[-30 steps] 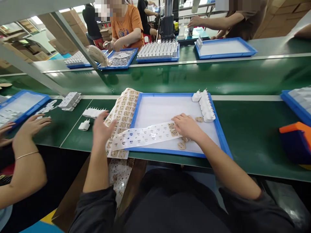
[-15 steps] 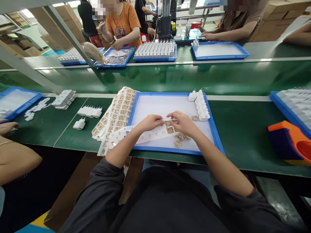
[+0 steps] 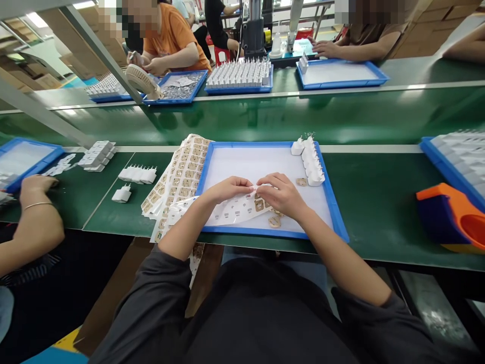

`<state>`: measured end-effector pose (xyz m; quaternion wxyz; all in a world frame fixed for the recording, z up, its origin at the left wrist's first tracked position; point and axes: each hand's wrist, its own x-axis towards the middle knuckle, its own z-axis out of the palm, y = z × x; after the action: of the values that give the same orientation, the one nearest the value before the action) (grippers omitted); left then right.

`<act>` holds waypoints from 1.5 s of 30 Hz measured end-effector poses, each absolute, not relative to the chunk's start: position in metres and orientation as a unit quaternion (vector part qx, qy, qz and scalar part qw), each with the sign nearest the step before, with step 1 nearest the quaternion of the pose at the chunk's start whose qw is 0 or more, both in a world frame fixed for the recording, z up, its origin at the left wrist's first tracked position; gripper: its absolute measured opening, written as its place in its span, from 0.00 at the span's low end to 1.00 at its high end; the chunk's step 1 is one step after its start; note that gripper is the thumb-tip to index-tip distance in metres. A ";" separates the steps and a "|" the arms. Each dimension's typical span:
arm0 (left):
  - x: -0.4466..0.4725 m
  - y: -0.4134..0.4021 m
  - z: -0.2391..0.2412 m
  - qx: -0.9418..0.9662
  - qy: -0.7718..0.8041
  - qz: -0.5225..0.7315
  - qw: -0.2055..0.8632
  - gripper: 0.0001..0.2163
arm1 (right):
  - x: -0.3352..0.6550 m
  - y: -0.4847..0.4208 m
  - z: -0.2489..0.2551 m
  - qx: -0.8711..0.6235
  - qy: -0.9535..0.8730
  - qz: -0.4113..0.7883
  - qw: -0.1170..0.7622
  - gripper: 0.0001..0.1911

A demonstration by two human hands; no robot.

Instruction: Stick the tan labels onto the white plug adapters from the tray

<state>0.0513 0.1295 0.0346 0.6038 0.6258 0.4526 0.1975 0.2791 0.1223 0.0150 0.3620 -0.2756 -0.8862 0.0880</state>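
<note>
Presently, the person's left grip (image 3: 230,188) is narrow, thumb and fingertips pinched on the far edge of a perforated white strip (image 3: 227,211). The right grip (image 3: 282,194) is bent over the strip's right end, its fingertips just beside those of the left; whether they hold anything cannot be told. The strip lies in the near part of a blue-rimmed tray (image 3: 246,157) on the green bench (image 3: 379,202), its left end crossing the tray's left rim onto a fan of sheets (image 3: 184,177) bearing tan pieces. Tan pads (image 3: 259,203) sit on the strip's right end, partly covered by the right fingers. One loose tan piece (image 3: 275,221) lies near the tray's near rim; another (image 3: 302,182) lies beside a row of white plugs (image 3: 313,164) along the right rim, toward the far right corner. Left of the sheets stand a second plug row (image 3: 137,174) and a single plug (image 3: 122,193). An orange and dark blue container (image 3: 450,217) stands toward the bench's right end. A co-worker's hand (image 3: 38,184) is at far left, near another tray (image 3: 32,151).
</note>
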 end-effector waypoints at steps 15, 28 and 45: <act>0.149 0.177 0.041 0.936 0.328 0.129 0.023 0.24 | 0.344 0.046 -0.006 -0.379 -0.752 0.247 0.480 0.03; 0.201 0.165 0.036 0.895 0.293 0.304 0.144 0.12 | 0.351 0.044 -0.014 -0.386 -0.703 0.300 0.517 0.02; 0.128 0.045 0.000 0.605 0.378 0.526 0.462 0.21 | 0.299 0.038 0.022 -0.333 -0.539 0.506 0.585 0.03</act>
<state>0.1285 0.0448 -0.0002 0.4621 0.6055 0.3783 0.5261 0.2986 0.0381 0.0218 0.5855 -0.3330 -0.5391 0.5057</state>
